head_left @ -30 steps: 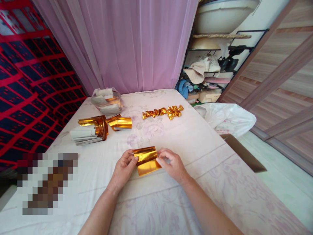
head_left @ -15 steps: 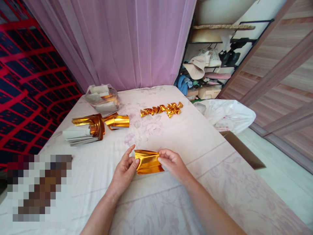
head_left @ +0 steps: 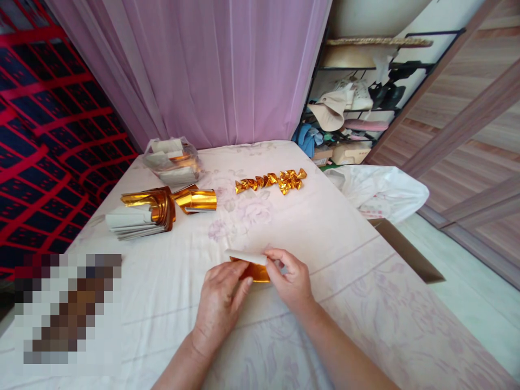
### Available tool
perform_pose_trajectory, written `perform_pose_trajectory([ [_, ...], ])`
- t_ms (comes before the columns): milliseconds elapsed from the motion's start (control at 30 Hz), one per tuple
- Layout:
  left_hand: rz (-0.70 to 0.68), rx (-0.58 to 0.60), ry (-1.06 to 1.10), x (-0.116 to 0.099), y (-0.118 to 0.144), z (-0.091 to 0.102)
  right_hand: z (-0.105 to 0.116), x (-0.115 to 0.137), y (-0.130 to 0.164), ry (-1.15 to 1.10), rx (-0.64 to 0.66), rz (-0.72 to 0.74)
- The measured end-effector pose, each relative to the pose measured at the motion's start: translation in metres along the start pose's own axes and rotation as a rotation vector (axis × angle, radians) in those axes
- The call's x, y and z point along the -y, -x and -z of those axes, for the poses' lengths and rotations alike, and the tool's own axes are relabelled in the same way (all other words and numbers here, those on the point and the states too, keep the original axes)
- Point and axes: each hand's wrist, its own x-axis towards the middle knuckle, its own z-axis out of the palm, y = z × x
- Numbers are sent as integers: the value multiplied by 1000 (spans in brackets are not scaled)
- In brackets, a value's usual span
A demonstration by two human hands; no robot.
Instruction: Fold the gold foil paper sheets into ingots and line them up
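A sheet of gold foil paper (head_left: 260, 273) lies near the front of the table, its far edge turned over so that a pale strip of its back (head_left: 248, 257) shows. My left hand (head_left: 223, 290) reaches over the sheet's left side, with the fingertips on the foil and the thumb by its near edge. The right end is pinched between thumb and fingers of my right hand (head_left: 290, 276). Farther off, small folded gold foil pieces (head_left: 270, 181) form an uneven row. My hands cover both ends of the sheet.
A fanned stack of foil sheets (head_left: 140, 219) stands at the left, beside some loose gold sheets (head_left: 199, 200). Behind them is a clear plastic bag (head_left: 173, 160) with more sheets. A white plastic bag (head_left: 392, 192) and a shelf rack (head_left: 353, 111) are beyond the table's right edge.
The far edge of the foil sheet has been turned over toward me, showing its pale back. My left hand has moved over the sheet; my right hand stays at the right end.
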Motion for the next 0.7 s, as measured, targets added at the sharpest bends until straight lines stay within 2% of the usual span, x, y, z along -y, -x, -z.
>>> perform_pose_trajectory([
  [167, 171, 11, 211, -7, 4, -3, -1, 12, 0, 50, 40, 320],
  [300, 346, 18, 465, -13, 3, -1, -4, 17, 2, 52, 117, 451],
  [433, 491, -96, 658, -11, -1, -4, -5, 20, 3, 49, 178, 530],
  [500, 536, -144, 707, -8, -4, -5, -3, 22, 3, 45, 183, 525],
  [567, 577, -148, 739, -6, -6, -4, 1, 22, 2, 50, 119, 462],
  [633, 609, -128, 774, -4, -7, -1, 6, 20, 0, 49, 10, 329],
  [700, 636, -97, 825, -4, -8, 1, 9, 17, -2, 4, -30, 144],
])
